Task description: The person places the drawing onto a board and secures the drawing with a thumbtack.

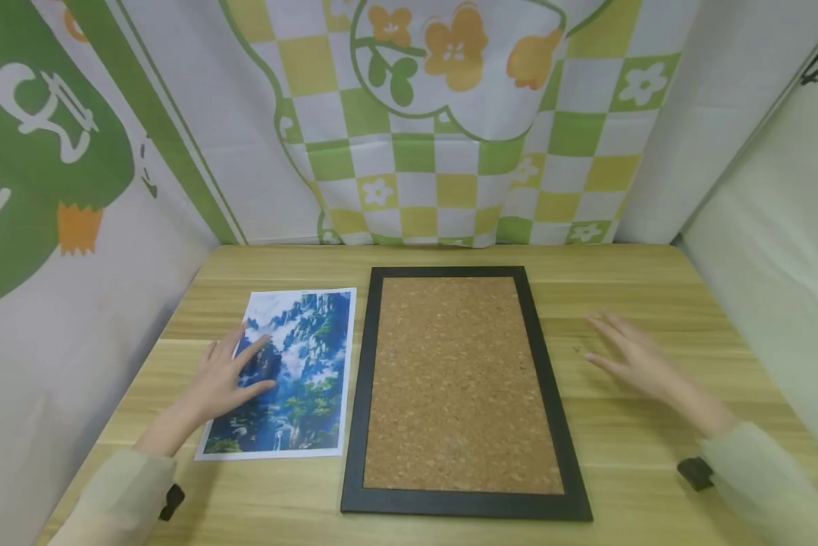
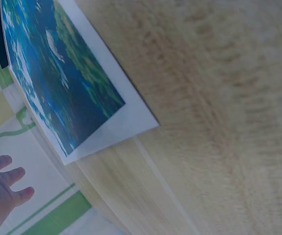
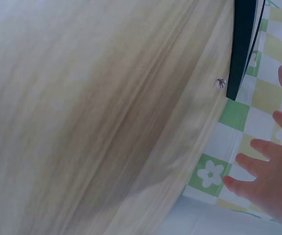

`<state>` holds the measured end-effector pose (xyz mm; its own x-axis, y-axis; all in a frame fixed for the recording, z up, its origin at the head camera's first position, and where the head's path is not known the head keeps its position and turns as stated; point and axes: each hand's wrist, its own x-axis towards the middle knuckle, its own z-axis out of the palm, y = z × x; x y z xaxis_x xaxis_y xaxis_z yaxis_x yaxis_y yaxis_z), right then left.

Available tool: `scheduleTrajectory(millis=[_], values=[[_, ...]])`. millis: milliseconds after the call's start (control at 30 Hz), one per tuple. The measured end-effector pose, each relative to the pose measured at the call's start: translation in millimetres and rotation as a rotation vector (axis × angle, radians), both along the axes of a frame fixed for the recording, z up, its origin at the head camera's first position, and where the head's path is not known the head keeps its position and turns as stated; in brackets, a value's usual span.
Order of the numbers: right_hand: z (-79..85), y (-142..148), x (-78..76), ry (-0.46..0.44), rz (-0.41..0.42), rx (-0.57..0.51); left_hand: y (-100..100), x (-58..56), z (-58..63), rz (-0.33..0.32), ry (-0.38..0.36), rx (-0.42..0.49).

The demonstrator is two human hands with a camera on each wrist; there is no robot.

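Note:
A printed landscape picture (image 1: 313,356) of blue mountains and green trees, with a white border, lies flat on the table's left side. My left hand (image 1: 226,381) is over its left part in the head view, fingers spread and holding nothing. To the right of the print lies a corkboard (image 1: 459,387) with a black frame. My right hand (image 1: 632,360), slightly blurred, hovers right of the board with its fingers apart and nothing in them. A small cluster of shiny, clear pin-like pieces (image 3: 220,83) sits on the table between that hand and the frame.
The wooden table (image 1: 627,280) carries all of this. A checkered green, yellow and white cloth (image 1: 436,174) hangs along the back edge. White fabric walls (image 1: 784,250) close in the sides. Each wrist wears a dark strap or mount (image 1: 695,473).

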<state>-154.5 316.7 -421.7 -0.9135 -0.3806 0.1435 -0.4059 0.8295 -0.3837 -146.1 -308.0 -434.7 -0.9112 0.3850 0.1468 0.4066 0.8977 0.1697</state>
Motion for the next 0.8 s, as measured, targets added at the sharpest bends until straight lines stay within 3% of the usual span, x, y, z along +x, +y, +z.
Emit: scheduleTrajectory(millis=[267, 433, 800], values=[[-10.1, -2, -12.7, 0.021, 0.064, -0.05, -11, -0.5, -5.7, 0.078, -0.059, 0.034], [-15.5, -3, -19.0, 0.038, 0.088, -0.04, -18, 0.8, -8.3, 0.122, -0.137, 0.109], [-21.1, -2, -27.0, -0.085, 0.044, -0.053, -25, -1.5, -9.8, 0.204, -0.299, 0.224]])
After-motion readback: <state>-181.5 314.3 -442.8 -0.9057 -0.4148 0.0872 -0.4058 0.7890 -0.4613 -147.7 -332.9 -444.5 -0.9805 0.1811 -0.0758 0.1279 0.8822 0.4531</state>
